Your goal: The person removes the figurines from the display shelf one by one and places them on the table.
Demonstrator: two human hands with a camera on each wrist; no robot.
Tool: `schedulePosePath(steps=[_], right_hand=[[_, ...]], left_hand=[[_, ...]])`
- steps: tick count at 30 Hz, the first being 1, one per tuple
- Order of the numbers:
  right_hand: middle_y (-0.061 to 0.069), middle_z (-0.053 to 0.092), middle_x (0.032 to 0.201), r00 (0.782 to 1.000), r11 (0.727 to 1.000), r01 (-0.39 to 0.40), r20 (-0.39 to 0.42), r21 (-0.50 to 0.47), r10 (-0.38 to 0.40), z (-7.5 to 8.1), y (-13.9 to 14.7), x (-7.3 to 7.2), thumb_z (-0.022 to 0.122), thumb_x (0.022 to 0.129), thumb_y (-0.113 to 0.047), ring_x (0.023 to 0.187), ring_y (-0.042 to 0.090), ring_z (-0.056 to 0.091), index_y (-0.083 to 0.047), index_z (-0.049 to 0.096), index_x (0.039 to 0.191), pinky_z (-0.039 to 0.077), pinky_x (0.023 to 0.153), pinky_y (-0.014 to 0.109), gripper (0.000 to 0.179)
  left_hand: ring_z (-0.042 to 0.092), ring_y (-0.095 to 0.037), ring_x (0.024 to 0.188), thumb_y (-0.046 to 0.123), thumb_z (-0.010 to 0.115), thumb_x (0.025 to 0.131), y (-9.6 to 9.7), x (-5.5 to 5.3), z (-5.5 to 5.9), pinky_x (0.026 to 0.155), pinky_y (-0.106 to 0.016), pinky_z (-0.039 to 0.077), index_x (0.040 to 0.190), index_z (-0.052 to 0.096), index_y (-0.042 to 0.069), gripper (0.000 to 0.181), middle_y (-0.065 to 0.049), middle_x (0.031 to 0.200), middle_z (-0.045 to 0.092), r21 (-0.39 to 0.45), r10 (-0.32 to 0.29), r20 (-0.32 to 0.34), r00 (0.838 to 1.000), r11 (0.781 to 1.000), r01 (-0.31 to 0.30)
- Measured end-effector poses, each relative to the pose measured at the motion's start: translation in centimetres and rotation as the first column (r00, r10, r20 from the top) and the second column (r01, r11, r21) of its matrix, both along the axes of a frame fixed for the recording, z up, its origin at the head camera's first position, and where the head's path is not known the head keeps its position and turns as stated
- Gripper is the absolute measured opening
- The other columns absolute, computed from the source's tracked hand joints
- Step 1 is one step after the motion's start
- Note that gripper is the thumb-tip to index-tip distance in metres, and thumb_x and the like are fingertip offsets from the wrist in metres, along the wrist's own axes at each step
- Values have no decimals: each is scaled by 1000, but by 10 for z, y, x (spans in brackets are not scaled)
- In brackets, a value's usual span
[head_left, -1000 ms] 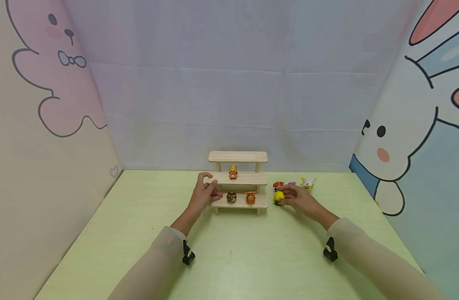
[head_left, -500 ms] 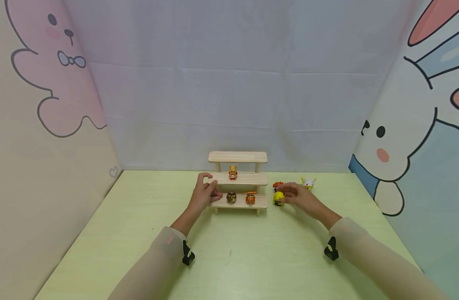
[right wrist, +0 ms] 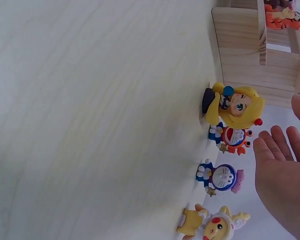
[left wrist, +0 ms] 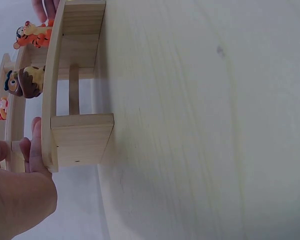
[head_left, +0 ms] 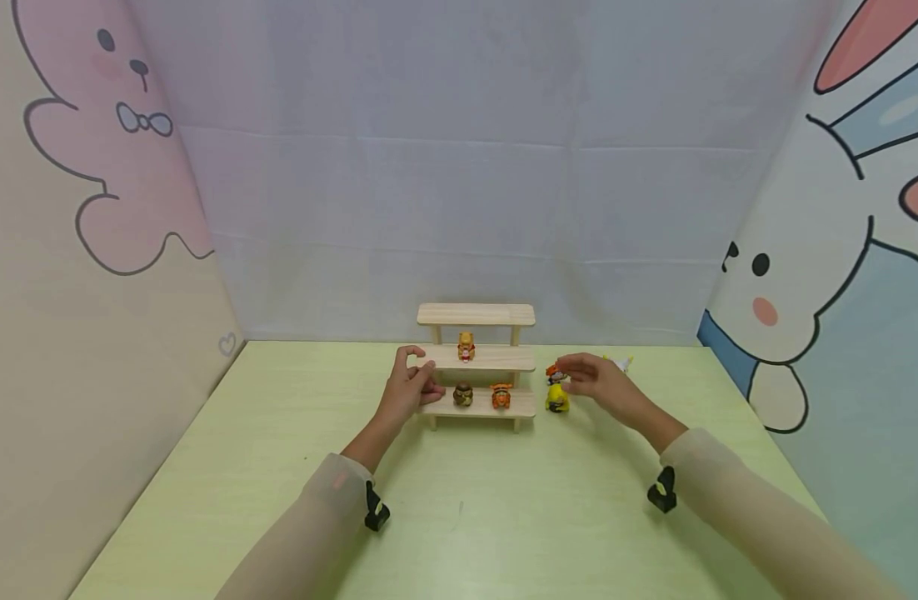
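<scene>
A three-tier wooden display shelf (head_left: 476, 358) stands on the table. My left hand (head_left: 409, 389) holds its left end, fingers bent at the middle and lower boards. On the lower board sit an owl figurine (head_left: 463, 394) and a tiger figurine (head_left: 501, 396); a bear figurine (head_left: 466, 346) sits on the middle board. Right of the shelf, a yellow-haired girl figurine (right wrist: 237, 106) stands upright on the table. My right hand (head_left: 601, 387) is just above and beside it, holding nothing, its fingers extended and thumb apart in the right wrist view.
Behind the girl figurine stand a blue cat figurine with a red crab hat (right wrist: 235, 136), another blue cat figurine (right wrist: 222, 177) and a yellow figurine in a white hood (right wrist: 215, 227). In the head view my right hand partly covers this group. A white curtain (head_left: 474, 183) hangs behind the table.
My right hand has let go of the yellow-haired girl figurine and lifted slightly away to the right. The figurine stays beside the shelf. My left hand has not moved.
</scene>
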State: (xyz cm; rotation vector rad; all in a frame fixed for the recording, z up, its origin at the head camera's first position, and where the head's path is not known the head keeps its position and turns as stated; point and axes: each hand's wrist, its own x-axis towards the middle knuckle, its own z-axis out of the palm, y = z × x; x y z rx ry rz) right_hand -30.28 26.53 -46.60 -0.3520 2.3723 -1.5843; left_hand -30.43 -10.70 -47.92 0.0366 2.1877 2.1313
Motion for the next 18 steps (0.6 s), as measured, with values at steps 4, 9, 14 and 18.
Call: schedulePosePath(steps=[4,9,14,18], right_hand=[[23,48,154,1000,1000,5,-11,1,-5,8,-4,-1,65,103,-12,144,40,45,1,47,149,41,117,56,51],[23,45,156,1000,999,-5,-8,-40,5,18,-10,-1,65,103,-12,144,39,45,-1,47,150,44,116,52,52],[25,42,157,999,996,-44,-28,-81,42,25,-18,-2,66,103,-13,145,44,41,3,44,151,54,107,34,56],[23,45,156,998,995,-45,-39,-85,42,30,-24,-2,69,102,-18,143,45,43,0,47,150,55,103,28,56]], left_hand=[[76,-35,86,24,55,110,0,0,-1,86,-48,64,136,39,14,32,-14,86,61,-8,4,-2,1000,1000,-4],[76,-32,83,24,55,110,0,0,-2,84,-47,65,134,40,15,30,-13,85,61,-9,7,-5,1000,1000,-7],[76,-29,80,24,55,110,0,-1,-2,80,-43,66,133,40,16,29,-11,83,60,-3,7,-7,1000,1000,-7],[76,-28,79,24,54,110,0,-1,-2,79,-41,66,134,40,15,29,-11,83,60,-5,5,-7,1000,1000,-5]])
